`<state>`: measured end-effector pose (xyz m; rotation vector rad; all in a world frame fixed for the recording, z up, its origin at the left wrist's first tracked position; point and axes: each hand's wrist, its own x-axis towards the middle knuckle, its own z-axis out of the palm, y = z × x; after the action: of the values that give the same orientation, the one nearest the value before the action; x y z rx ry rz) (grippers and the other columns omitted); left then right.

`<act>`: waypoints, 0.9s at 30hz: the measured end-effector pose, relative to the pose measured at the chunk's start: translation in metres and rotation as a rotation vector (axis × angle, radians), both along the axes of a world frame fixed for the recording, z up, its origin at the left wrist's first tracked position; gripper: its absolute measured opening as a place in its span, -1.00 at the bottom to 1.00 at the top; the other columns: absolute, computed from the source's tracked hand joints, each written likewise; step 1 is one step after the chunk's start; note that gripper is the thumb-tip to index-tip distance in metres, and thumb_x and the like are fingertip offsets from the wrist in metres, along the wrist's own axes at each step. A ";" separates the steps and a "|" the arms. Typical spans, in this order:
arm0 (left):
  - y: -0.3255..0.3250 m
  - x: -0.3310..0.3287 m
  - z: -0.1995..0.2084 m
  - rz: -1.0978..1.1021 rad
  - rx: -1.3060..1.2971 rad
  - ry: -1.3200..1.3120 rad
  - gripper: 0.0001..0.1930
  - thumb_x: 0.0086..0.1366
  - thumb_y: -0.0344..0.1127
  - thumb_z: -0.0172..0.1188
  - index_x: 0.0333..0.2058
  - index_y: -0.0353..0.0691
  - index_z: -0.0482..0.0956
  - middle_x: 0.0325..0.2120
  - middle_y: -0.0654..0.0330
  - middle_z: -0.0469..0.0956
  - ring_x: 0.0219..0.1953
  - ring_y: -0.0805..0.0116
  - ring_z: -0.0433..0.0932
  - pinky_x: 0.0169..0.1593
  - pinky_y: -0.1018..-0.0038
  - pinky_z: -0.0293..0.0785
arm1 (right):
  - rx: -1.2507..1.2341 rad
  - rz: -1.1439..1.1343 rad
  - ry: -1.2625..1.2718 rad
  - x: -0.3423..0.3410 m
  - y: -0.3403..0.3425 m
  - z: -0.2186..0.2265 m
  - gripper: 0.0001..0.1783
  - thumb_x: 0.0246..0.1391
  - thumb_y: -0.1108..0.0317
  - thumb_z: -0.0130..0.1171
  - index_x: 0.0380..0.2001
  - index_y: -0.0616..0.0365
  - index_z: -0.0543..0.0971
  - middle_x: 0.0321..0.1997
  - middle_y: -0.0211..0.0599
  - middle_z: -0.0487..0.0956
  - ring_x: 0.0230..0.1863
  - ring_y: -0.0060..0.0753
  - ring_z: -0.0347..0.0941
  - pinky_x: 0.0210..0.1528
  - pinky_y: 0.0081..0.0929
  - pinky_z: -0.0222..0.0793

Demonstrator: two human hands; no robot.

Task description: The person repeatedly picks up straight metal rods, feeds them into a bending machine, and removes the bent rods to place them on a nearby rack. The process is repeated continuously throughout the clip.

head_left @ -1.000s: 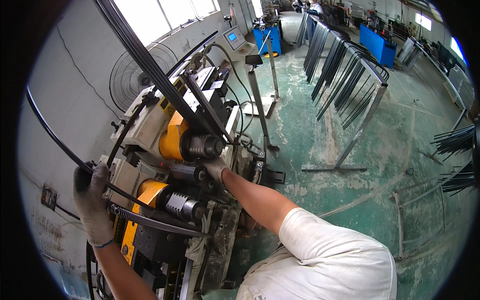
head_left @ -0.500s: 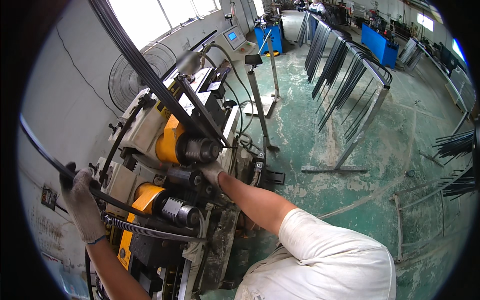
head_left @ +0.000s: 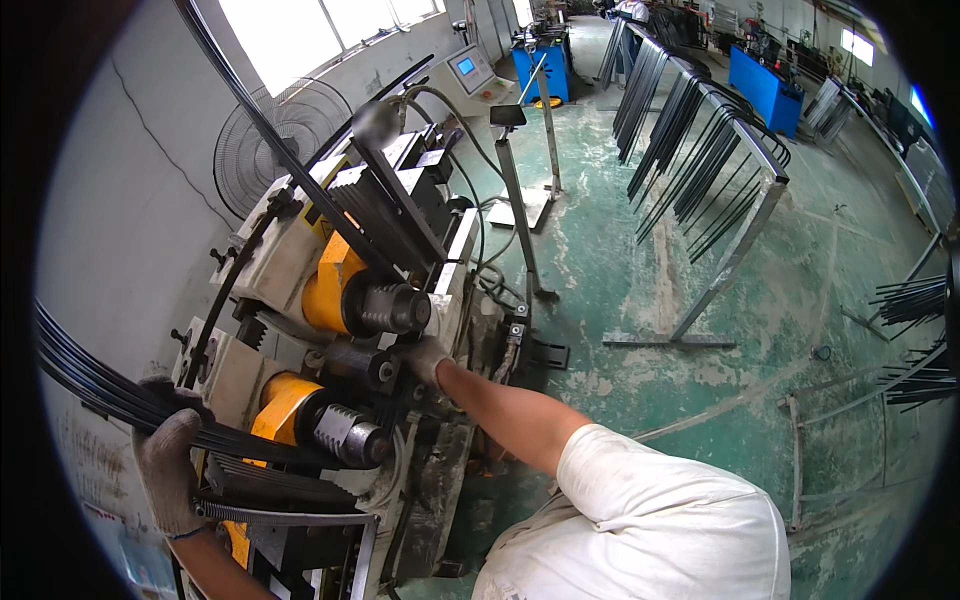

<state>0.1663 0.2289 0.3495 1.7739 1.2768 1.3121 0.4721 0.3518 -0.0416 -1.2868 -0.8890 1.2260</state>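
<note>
A bundle of dark metal rods (head_left: 110,395) enters from the left edge and runs to the lower roller of a bending machine. My left hand (head_left: 168,455), in a grey-white work glove, is wrapped round this bundle. My right hand (head_left: 424,360), also gloved, reaches in beside the dark block (head_left: 360,366) between the rollers; its fingers are hidden. Yellow arms carry the upper ridged roller (head_left: 395,308) and the lower ridged roller (head_left: 350,436). More dark rods (head_left: 262,125) slant from the top left to the upper roller. A coil spring bar (head_left: 290,515) lies below my left hand.
A round fan (head_left: 270,150) stands by the wall behind the machine. A metal post (head_left: 516,210) rises from the floor just right of it. Bent rods hang on a long rack (head_left: 735,230). More rods (head_left: 912,300) stick out at the right. A person (head_left: 630,12) is far back.
The machine's lower side now carries a thick bundle of rods in my left hand, where a single dark bar showed. My left hand has dropped slightly. The slanting upper bundle looks thinner.
</note>
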 end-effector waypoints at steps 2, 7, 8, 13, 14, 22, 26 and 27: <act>0.003 -0.003 -0.002 -0.004 0.003 0.001 -0.36 0.19 -0.33 0.40 0.26 -0.36 0.53 -0.18 0.08 0.68 -0.15 0.18 0.70 0.02 0.25 0.68 | -0.017 -0.037 0.082 -0.002 0.004 -0.008 -0.49 0.24 0.21 0.51 0.16 0.30 0.74 0.03 -0.11 0.82 -0.01 -0.30 0.71 0.08 -0.24 0.63; 0.008 -0.003 -0.002 -0.051 -0.010 -0.034 -0.33 0.20 -0.35 0.41 0.30 -0.35 0.51 -0.17 0.08 0.68 -0.14 0.20 0.70 0.05 0.25 0.67 | 0.189 -0.094 -0.074 -0.003 0.017 -0.031 -0.47 0.21 0.24 0.54 0.18 0.28 0.73 0.07 -0.14 0.81 0.03 -0.28 0.70 0.12 -0.22 0.63; 0.007 -0.005 -0.004 -0.037 -0.014 -0.038 -0.32 0.20 -0.35 0.41 0.31 -0.34 0.50 -0.16 0.08 0.67 -0.14 0.20 0.69 0.06 0.26 0.67 | 0.195 -0.095 -0.077 -0.007 0.015 -0.030 -0.48 0.21 0.23 0.53 0.17 0.28 0.72 0.08 -0.14 0.81 0.03 -0.29 0.70 0.13 -0.22 0.62; 0.003 -0.010 0.000 0.036 -0.045 0.020 -0.30 0.20 -0.37 0.39 0.34 -0.33 0.49 -0.13 0.11 0.66 -0.12 0.24 0.67 0.09 0.28 0.65 | 0.262 -0.011 -0.314 -0.004 0.012 -0.025 -0.50 0.27 0.13 0.47 0.12 0.28 0.73 0.04 -0.18 0.81 0.00 -0.30 0.71 0.14 -0.26 0.59; 0.006 -0.017 0.000 0.049 -0.055 0.047 -0.30 0.20 -0.37 0.38 0.35 -0.33 0.49 -0.12 0.11 0.66 -0.12 0.25 0.67 0.10 0.28 0.65 | 0.297 0.018 -0.416 -0.003 0.010 -0.024 -0.51 0.28 0.12 0.46 0.10 0.28 0.73 0.02 -0.18 0.81 -0.01 -0.29 0.71 0.13 -0.27 0.59; 0.000 -0.012 0.000 0.017 -0.075 0.064 -0.57 0.36 -0.27 0.45 0.14 -0.35 0.72 -0.06 0.15 0.72 -0.01 0.28 0.72 0.20 0.25 0.65 | 0.152 -0.023 -0.049 -0.002 -0.005 -0.016 -0.56 0.26 0.11 0.43 0.03 0.24 0.76 -0.12 -0.20 0.79 -0.12 -0.35 0.69 -0.01 -0.22 0.56; 0.003 -0.039 -0.002 0.066 -0.082 0.188 -0.60 0.39 -0.18 0.45 0.04 -0.37 0.76 -0.04 0.14 0.73 0.03 0.28 0.71 0.20 0.28 0.65 | 0.073 -0.016 0.044 -0.008 -0.012 0.001 -0.57 0.28 0.12 0.41 0.03 0.24 0.76 -0.14 -0.20 0.79 -0.14 -0.36 0.68 -0.01 -0.20 0.56; -0.004 -0.037 0.001 0.093 -0.081 0.190 -0.57 0.37 -0.18 0.44 0.09 -0.36 0.71 -0.05 0.14 0.72 0.01 0.28 0.71 0.19 0.28 0.65 | 0.088 -0.002 -0.005 -0.011 -0.012 0.004 -0.57 0.29 0.12 0.40 0.03 0.24 0.76 -0.13 -0.19 0.79 -0.14 -0.35 0.68 0.00 -0.19 0.56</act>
<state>0.1291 0.2250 0.3504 1.8364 1.5105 1.1441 0.4612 0.3399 -0.0373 -1.2202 -0.9355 1.1700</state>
